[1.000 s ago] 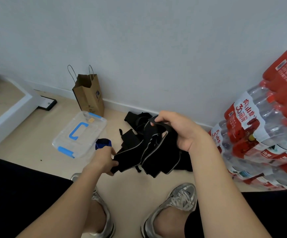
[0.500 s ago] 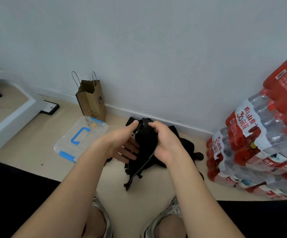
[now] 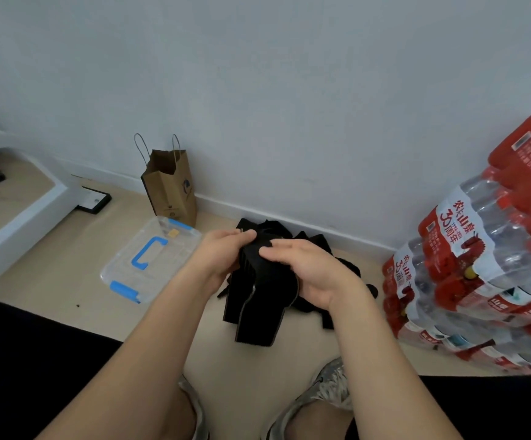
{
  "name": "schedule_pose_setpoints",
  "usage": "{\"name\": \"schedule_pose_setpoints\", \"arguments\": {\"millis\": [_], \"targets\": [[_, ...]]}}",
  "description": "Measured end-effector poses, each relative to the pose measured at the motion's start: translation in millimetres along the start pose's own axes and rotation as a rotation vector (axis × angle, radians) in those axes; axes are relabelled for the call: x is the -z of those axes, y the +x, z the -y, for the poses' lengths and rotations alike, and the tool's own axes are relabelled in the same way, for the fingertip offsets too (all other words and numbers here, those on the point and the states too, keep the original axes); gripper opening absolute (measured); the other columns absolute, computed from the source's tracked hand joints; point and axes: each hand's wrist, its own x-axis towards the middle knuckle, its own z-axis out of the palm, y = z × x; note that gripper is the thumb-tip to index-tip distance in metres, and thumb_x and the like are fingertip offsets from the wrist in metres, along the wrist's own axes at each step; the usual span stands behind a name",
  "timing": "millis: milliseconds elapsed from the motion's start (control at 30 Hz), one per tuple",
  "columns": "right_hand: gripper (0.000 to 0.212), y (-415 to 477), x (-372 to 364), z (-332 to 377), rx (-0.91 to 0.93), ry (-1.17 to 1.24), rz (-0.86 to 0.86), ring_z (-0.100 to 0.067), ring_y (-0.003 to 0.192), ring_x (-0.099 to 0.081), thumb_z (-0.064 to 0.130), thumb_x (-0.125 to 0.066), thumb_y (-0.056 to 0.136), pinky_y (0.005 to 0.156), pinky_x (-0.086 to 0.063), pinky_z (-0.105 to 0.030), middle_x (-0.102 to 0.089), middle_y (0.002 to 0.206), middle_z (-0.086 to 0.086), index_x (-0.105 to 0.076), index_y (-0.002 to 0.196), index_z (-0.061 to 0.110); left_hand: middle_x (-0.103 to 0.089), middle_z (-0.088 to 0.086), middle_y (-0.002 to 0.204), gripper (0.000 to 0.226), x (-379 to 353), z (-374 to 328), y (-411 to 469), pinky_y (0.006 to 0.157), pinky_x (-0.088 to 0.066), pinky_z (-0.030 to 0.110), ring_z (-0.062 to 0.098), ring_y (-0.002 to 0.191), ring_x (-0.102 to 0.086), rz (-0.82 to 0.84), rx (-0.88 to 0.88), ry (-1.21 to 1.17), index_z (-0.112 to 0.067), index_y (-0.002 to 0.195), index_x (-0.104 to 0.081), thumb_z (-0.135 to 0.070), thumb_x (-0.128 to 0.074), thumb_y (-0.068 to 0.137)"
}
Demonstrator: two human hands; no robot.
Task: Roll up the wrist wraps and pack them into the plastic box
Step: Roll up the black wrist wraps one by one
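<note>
Head view, looking down between the knees at a pale beige floor (image 3: 51,258) against a white wall (image 3: 257,90).

Both hands are raised at mid-frame and meet on one black fabric wrist wrap with a thin pale edge trim (image 3: 257,306). The left hand (image 3: 222,254) grips the wrap's upper end from the left, thumb lying across the top. The right hand (image 3: 310,274) grips the same end from the right, fingers (image 3: 276,249) curled over the bunched fabric. The upper end is gathered between the two hands; whether it is rolled or only folded cannot be told. The rest of the wrap hangs down in flat folds below the hands, its lower edge above the floor.

Behind the hands, a loose pile of more black wraps (image 3: 343,268) lies on the floor at the foot of the wall.

A clear plastic box with a blue handle and blue latches (image 3: 175,268) sits on the floor to the left of the hands, lid on, apart from the pile. A brown paper bag with twisted handles (image 3: 172,192) stands upright just behind the box, against the wall.

On the right, shrink-wrapped packs of water bottles with red labels (image 3: 479,265) are stacked near the pile. At far left is a slanted white furniture leg (image 3: 19,217). Grey sneakers (image 3: 330,385) show at the bottom, partly hidden by the forearms.
</note>
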Motion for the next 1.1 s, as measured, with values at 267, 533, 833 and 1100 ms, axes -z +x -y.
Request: {"name": "schedule_pose_setpoints", "arguments": {"millis": [267, 533, 833, 1100], "targets": [[0.025, -21, 24, 20, 0.162, -0.113, 0.115, -0.026, 0.105, -0.079, 0.017, -0.076, 0.097, 0.093, -0.061, -0.034, -0.079, 0.118, -0.021, -0.081, 0.12, 0.009, -0.076, 0.028, 0.12, 0.024, -1, -18, -18, 0.092, -0.065, 0.044, 0.034, 0.106, -0.077, 0.051, -0.192, -0.038, 0.002, 0.13, -0.066, -0.006, -0.05, 0.113], [0.019, -1, -6, 27, 0.509, 0.003, -0.601, -0.022, 0.089, -0.082, 0.029, -0.091, 0.087, 0.093, -0.065, -0.045, -0.084, 0.087, -0.005, -0.081, 0.098, 0.018, -0.073, 0.024, 0.132, 0.035, -2, -33, -31, 0.102, -0.06, 0.044, 0.036, 0.119, -0.072, 0.315, -0.254, -0.036, -0.001, 0.139, -0.066, 0.001, -0.044, 0.112], [0.019, 7, -27, 21, 0.629, -0.186, -0.891, -0.004, 0.064, -0.071, 0.036, -0.089, 0.089, 0.067, -0.054, -0.02, -0.076, 0.071, 0.015, -0.074, 0.083, 0.025, -0.073, 0.031, 0.127, 0.045, -15, -40, -36, 0.107, -0.057, 0.053, 0.043, 0.122, -0.07, 0.3, -0.242, -0.215, 0.005, 0.133, -0.069, 0.001, -0.034, 0.105], [0.019, 8, -26, 22, 0.613, -0.08, -0.868, -0.004, 0.061, -0.065, 0.032, -0.088, 0.09, 0.067, -0.053, -0.026, -0.076, 0.072, 0.003, -0.073, 0.081, 0.025, -0.078, 0.029, 0.105, 0.043, -28, -40, -36, 0.083, -0.065, 0.042, 0.031, 0.092, -0.076, 0.21, -0.244, -0.342, 0.001, 0.104, -0.083, 0.002, -0.04, 0.099]]}}
